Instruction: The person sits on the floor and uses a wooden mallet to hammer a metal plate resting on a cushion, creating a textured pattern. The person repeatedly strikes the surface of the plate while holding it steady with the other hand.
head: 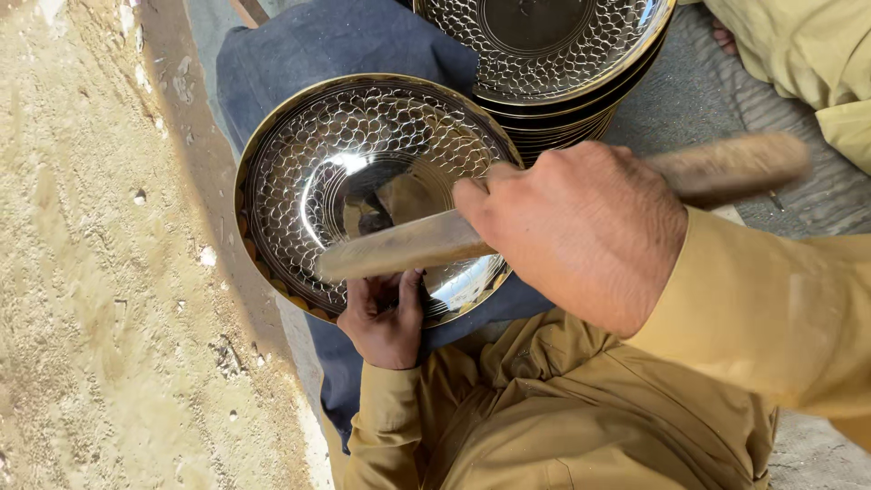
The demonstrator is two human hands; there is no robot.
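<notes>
My left hand [386, 319] grips the near rim of the patterned metal plate [363, 181] lying on blue cloth [327, 41]. My right hand [581, 227] is closed around a wooden stick [408, 245] above it.

Stacked patterned bowls [544, 54], blue cloth [336, 41], sandy ground [91, 272]

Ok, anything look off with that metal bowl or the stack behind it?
Nothing stands out. The patterned metal bowl sits tilted on blue cloth, steadied by the left hand; the right hand grips a wooden stick. The stacked bowls look even.
</notes>
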